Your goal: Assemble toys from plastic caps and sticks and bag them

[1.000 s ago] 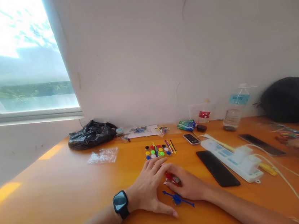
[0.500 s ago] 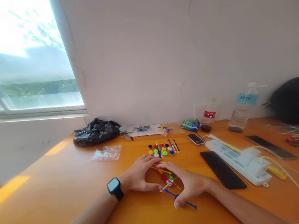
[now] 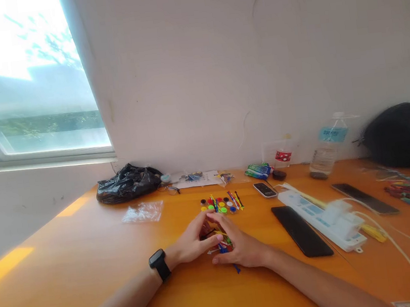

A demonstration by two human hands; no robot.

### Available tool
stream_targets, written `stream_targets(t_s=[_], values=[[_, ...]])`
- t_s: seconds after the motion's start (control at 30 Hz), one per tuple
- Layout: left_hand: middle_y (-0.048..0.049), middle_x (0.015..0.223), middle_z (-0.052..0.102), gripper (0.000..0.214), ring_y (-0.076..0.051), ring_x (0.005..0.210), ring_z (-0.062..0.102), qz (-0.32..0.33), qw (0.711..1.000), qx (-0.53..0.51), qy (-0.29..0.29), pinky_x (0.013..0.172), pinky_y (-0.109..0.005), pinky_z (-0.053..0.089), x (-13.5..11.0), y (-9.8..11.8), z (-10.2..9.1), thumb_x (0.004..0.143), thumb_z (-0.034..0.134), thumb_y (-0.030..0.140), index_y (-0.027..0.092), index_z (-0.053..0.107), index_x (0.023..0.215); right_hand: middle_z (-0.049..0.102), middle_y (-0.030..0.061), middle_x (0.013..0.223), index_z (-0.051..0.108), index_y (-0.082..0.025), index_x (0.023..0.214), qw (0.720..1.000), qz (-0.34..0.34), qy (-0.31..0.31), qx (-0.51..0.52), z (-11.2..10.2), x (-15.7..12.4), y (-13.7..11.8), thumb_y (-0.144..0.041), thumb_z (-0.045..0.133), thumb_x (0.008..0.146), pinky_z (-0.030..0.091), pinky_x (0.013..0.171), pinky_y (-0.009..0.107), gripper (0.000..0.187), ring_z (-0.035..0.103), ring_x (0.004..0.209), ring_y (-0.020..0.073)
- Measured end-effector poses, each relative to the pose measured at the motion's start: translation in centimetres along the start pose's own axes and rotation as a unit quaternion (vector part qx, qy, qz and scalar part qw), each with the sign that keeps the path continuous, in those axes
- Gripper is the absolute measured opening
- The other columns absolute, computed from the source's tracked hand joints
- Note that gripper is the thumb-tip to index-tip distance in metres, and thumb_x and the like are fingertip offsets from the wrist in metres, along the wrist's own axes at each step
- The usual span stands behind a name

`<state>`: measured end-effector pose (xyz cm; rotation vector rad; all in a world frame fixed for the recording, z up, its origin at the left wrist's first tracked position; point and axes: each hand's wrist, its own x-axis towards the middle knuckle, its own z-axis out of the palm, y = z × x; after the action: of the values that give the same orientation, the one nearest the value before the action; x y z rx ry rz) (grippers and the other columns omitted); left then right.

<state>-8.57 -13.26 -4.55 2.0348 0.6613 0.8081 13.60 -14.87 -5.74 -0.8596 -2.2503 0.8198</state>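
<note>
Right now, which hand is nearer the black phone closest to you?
Right. The right hand sits just left of the black phone, not touching it; the left hand lies farther left, beyond the right.

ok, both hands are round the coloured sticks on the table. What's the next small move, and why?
Probably draw the right hand in a touch to sweep the stray end into the pile. Both it and the left hand cup the coloured sticks on the table, but a blue stick end pokes out below the right hand, so the pile looks not quite gathered.
</note>
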Motion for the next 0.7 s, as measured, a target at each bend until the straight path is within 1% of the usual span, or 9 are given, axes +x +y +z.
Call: stream_targets(t_s=[0.1, 0.17, 0.23, 0.3, 0.4, 0.47, 0.53, 0.63, 0.7], values=[[-0.0132, 0.127, 0.061, 0.069, -0.028, 0.113, 0.061, 0.017, 1.000, 0.023, -0.001, 0.096, -0.042, 0.053, 0.0, -0.1, 0.1, 0.084, 0.079, 0.053, 0.023, 0.052, 0.139, 0.020, 0.0163, 0.168, 0.015, -0.029, 0.165, 0.999, -0.026, -0.027, -0.028, -0.5, -0.1, -0.3, -0.057, 0.091, 0.065, 0.023, 0.127, 0.052, 0.129, 0.022, 0.156, 0.0348], [-0.0133, 0.124, 0.061, 0.071, -0.028, 0.109, 0.060, 0.028, 0.998, 0.052, 0.007, 0.093, -0.042, 0.054, -0.1, -0.1, 0.2, 0.079, 0.084, 0.052, 0.022, 0.054, 0.136, 0.019, 0.0165, 0.169, 0.010, -0.029, 0.166, 0.997, -0.028, -0.050, -0.043, -1.2, -0.5, -0.7, -0.057, 0.093, 0.060, 0.023, 0.127, 0.052, 0.137, 0.020, 0.156, 0.0363], [-0.0124, 0.119, 0.062, 0.065, -0.026, 0.103, 0.061, 0.029, 0.997, 0.075, 0.008, 0.088, -0.041, 0.054, -0.1, -0.1, 0.2, 0.081, 0.082, 0.051, 0.021, 0.056, 0.132, 0.021, 0.0155, 0.169, 0.011, -0.030, 0.166, 0.997, -0.010, -0.053, -0.060, -1.8, -0.8, -1.2, -0.057, 0.092, 0.062, 0.024, 0.127, 0.053, 0.134, 0.022, 0.156, 0.0368], [-0.0106, 0.111, 0.064, 0.060, -0.024, 0.096, 0.062, 0.023, 0.995, 0.094, 0.005, 0.084, -0.038, 0.055, -0.2, -0.1, 0.2, 0.084, 0.079, 0.051, 0.021, 0.057, 0.131, 0.028, 0.0137, 0.168, 0.018, -0.032, 0.166, 0.996, 0.016, -0.041, -0.079, -2.4, -1.1, -1.5, -0.057, 0.089, 0.067, 0.027, 0.126, 0.053, 0.125, 0.028, 0.154, 0.0366], [-0.0081, 0.105, 0.067, 0.064, -0.023, 0.090, 0.063, 0.021, 0.993, 0.117, 0.000, 0.080, -0.035, 0.054, -0.2, -0.1, 0.2, 0.085, 0.078, 0.050, 0.022, 0.054, 0.138, 0.039, 0.0107, 0.165, 0.028, -0.034, 0.163, 0.994, 0.053, -0.028, -0.096, -3.0, -1.2, -1.8, -0.055, 0.085, 0.074, 0.032, 0.123, 0.051, 0.108, 0.040, 0.149, 0.0354], [-0.0079, 0.107, 0.068, 0.067, -0.023, 0.090, 0.064, 0.022, 0.992, 0.127, 0.002, 0.079, -0.034, 0.054, -0.2, -0.1, 0.2, 0.086, 0.077, 0.049, 0.022, 0.053, 0.142, 0.043, 0.0108, 0.163, 0.033, -0.032, 0.162, 0.992, 0.071, -0.024, -0.099, -3.4, -1.2, -1.8, -0.056, 0.083, 0.076, 0.034, 0.122, 0.049, 0.102, 0.044, 0.147, 0.0346], [-0.0094, 0.113, 0.069, 0.065, -0.024, 0.095, 0.065, 0.031, 0.990, 0.138, 0.010, 0.083, -0.035, 0.054, -0.2, 0.0, 0.3, 0.086, 0.076, 0.049, 0.022, 0.055, 0.141, 0.043, 0.0120, 0.162, 0.035, -0.029, 0.161, 0.991, 0.082, -0.030, -0.105, -3.8, -1.2, -1.7, -0.059, 0.083, 0.075, 0.034, 0.122, 0.048, 0.104, 0.043, 0.147, 0.0348], [-0.0121, 0.125, 0.067, 0.061, -0.028, 0.109, 0.064, 0.070, 0.985, 0.158, 0.017, 0.093, -0.038, 0.053, -0.2, 0.1, 0.3, 0.083, 0.079, 0.049, 0.022, 0.061, 0.135, 0.040, 0.0134, 0.163, 0.036, -0.028, 0.161, 0.983, 0.110, -0.040, -0.141, -5.0, -1.5, -1.7, -0.064, 0.086, 0.066, 0.032, 0.122, 0.049, 0.114, 0.038, 0.149, 0.0381], [-0.0118, 0.125, 0.067, 0.057, -0.028, 0.111, 0.063, 0.087, 0.982, 0.168, 0.012, 0.096, -0.038, 0.052, -0.2, 0.2, 0.3, 0.082, 0.080, 0.049, 0.022, 0.064, 0.131, 0.048, 0.0154, 0.155, 0.035, -0.028, 0.161, 0.973, 0.155, -0.052, -0.163, -6.1, -1.8, -1.7, -0.065, 0.089, 0.060, 0.038, 0.115, 0.049, 0.121, 0.046, 0.141, 0.0397]])
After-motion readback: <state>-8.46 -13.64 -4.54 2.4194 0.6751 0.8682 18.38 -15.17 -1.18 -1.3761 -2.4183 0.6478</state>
